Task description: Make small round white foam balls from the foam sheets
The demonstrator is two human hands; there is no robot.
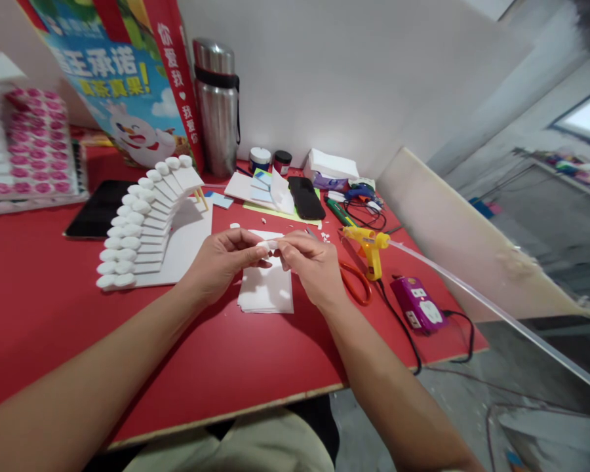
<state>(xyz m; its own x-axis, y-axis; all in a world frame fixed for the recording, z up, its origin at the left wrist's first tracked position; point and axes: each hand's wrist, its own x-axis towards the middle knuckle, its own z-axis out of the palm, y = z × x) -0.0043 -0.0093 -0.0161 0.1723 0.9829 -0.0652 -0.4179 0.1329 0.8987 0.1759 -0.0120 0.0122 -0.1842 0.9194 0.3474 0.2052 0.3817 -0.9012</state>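
Note:
My left hand (223, 259) and my right hand (315, 263) meet over a stack of white paper sheets (265, 295). Between their pinched fingertips is a small white piece (266, 246), which both hands grip; its material is too small to make out. Left of my hands stands a curved white model staircase (150, 239) on a white base board (189, 239), its outer edge lined with white oval pads (128, 242). White scraps (325, 236) lie just beyond my right hand.
A yellow glue gun (368, 246) with a long clear glue stick stands at right, near orange-handled scissors (356, 285) and a purple power strip (417, 305). Behind are a phone (306, 198), a steel flask (216, 108) and a printed bag (128, 78). A black tablet (96, 213) lies left.

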